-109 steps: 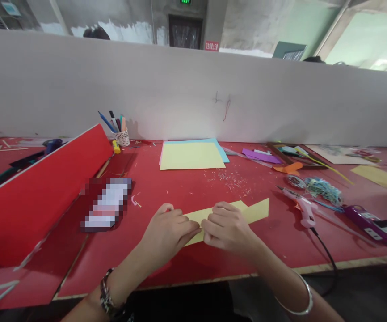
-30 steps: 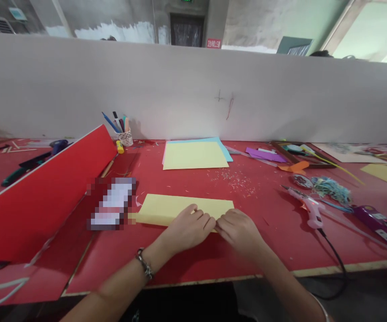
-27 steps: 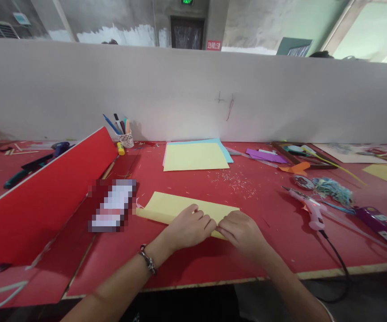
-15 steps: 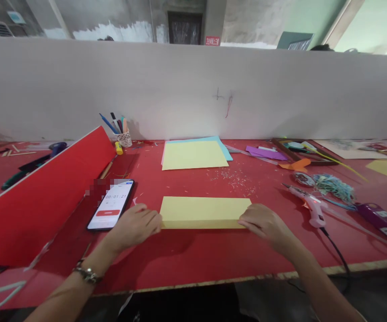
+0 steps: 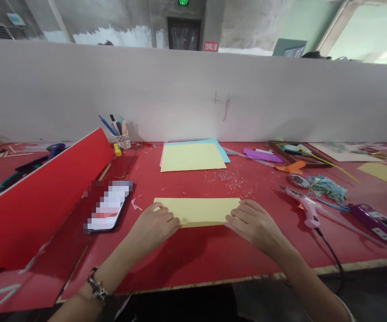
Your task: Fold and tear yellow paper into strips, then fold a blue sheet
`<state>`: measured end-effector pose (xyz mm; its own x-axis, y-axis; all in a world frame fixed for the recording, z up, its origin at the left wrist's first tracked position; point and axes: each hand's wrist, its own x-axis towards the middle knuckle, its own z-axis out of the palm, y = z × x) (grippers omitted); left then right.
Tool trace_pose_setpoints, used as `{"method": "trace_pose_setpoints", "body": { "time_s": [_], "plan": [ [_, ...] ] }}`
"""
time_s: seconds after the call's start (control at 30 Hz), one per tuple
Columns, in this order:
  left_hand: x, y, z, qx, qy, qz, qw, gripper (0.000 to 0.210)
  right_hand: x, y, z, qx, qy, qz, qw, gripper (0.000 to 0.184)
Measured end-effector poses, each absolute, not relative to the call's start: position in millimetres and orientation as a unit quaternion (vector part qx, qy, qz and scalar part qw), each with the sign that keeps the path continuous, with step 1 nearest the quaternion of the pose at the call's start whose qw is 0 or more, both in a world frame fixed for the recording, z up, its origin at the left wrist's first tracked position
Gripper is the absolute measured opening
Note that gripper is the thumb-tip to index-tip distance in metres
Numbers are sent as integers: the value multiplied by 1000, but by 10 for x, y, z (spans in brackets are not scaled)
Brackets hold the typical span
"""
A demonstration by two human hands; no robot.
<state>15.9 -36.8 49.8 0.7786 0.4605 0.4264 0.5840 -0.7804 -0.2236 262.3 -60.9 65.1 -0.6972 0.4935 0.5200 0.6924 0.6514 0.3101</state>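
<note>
A pale yellow sheet of paper [image 5: 200, 210] lies in front of me on the red table, its near edge folded up in a narrow strip. My left hand [image 5: 161, 221] grips its left end, fingers curled over the near corner. On the right end, my right hand [image 5: 247, 221] has its fingers bent and pressed along the near edge; the thumbs are mostly hidden. Beyond the folded paper sits a stack of coloured sheets [image 5: 193, 156], yellow on top with blue and pink edges showing.
A phone [image 5: 109, 208] and a tall red board [image 5: 46, 197] are on the left, with a pen cup [image 5: 123, 140] behind. To the right lie a pink glue gun [image 5: 305, 208], tangled yarn [image 5: 327, 188], a purple device [image 5: 377, 221] and a brown frame [image 5: 300, 154]. Paper scraps dot the table.
Both hands have moved inward along the paper's near edge, the left one to the right and the right one slightly left. The folded strip looks narrower and curved now.
</note>
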Motion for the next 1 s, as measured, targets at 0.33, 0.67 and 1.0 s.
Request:
{"method": "trace_pose_setpoints", "body": {
  "time_s": [0.33,0.67,1.0],
  "plan": [
    [368,-430,471,-951,-239,-141,137,24,2073,-550,457,-265,-885,-288,253,25],
    [106,-392,492,-950,-257,-116,133,20,2649,-541,543,-313,-865,-348,181,27],
    [4,-307,508,-934,-281,-72,207,27,3358,-497,499,-450,-802,-328,216,31]
  ]
}}
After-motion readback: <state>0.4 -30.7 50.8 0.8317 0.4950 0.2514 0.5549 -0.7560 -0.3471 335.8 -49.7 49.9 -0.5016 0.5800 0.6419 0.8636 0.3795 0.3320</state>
